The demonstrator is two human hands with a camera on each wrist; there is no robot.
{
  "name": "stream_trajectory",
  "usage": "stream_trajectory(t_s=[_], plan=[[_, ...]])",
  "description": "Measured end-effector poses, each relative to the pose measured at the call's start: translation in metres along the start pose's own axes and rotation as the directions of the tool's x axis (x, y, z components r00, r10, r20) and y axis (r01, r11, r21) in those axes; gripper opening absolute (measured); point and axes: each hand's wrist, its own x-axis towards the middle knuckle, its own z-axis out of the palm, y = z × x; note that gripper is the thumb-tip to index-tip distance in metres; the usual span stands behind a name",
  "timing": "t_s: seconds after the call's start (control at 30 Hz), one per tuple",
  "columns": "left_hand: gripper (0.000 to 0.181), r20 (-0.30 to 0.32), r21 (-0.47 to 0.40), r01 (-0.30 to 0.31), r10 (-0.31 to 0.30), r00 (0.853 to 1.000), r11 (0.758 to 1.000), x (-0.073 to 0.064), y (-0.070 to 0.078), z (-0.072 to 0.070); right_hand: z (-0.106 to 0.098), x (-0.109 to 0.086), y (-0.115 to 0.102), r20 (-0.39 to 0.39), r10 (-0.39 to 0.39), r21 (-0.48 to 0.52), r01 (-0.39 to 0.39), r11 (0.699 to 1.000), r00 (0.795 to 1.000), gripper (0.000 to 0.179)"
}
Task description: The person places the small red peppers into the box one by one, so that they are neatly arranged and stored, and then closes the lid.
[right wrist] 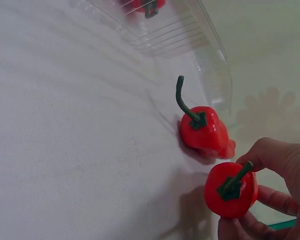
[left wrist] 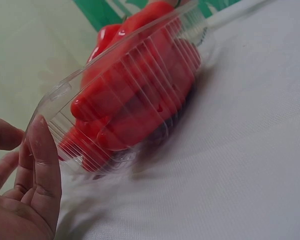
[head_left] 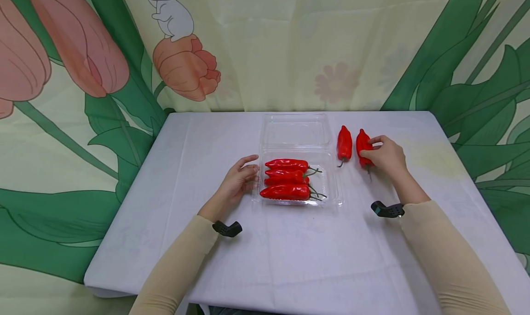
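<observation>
My right hand [head_left: 387,156] pinches a red pepper [right wrist: 229,192] between thumb and fingers, its green stem towards the right wrist camera. Just left of it another red pepper [head_left: 344,145] lies on the table, stem towards me. A clear plastic box [head_left: 329,181] stands mid-table with its lid [head_left: 296,131] folded back. Several red peppers [head_left: 285,192] lie in it side by side, stems to the right. At the box's left side is my left hand [head_left: 238,179], fingers loosely extended; in the left wrist view the fingertips [left wrist: 41,132] are right at the box's rim.
A white cloth covers the table [head_left: 314,260]. Behind it hangs a curtain [head_left: 265,48] printed with tulips and leaves. Each wrist wears a black band, one on the left [head_left: 227,229] and one on the right [head_left: 387,209].
</observation>
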Motion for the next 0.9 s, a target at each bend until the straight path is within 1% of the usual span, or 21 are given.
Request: stream_trajectory(t_s=[0.17,0.37,0.63,0.77,0.9], plan=[[0.046,0.012,-0.022,0.002,-0.002,1.000,1.000,0.000,0.000,0.000,-0.001,-0.004,-0.006,-0.020,-0.010,0.014,0.010,1.000,1.000,0.073],[0.046,0.008,-0.024,0.000,0.000,1.000,1.000,0.001,-0.001,0.000,-0.001,-0.013,-0.018,-0.046,-0.043,0.000,0.043,0.999,0.998,0.072],[0.046,0.016,-0.026,-0.004,0.005,1.000,1.000,0.002,-0.002,-0.001,0.000,-0.024,-0.035,-0.067,-0.136,-0.008,0.136,0.991,0.988,0.074],[0.046,0.014,-0.017,-0.009,0.009,1.000,1.000,0.002,-0.001,-0.001,0.001,-0.030,-0.044,-0.072,-0.171,-0.012,0.170,0.985,0.983,0.075],[0.047,0.010,-0.012,-0.010,0.010,1.000,1.000,0.001,-0.001,-0.001,0.003,-0.035,-0.053,-0.056,-0.201,-0.007,0.201,0.980,0.978,0.074]])
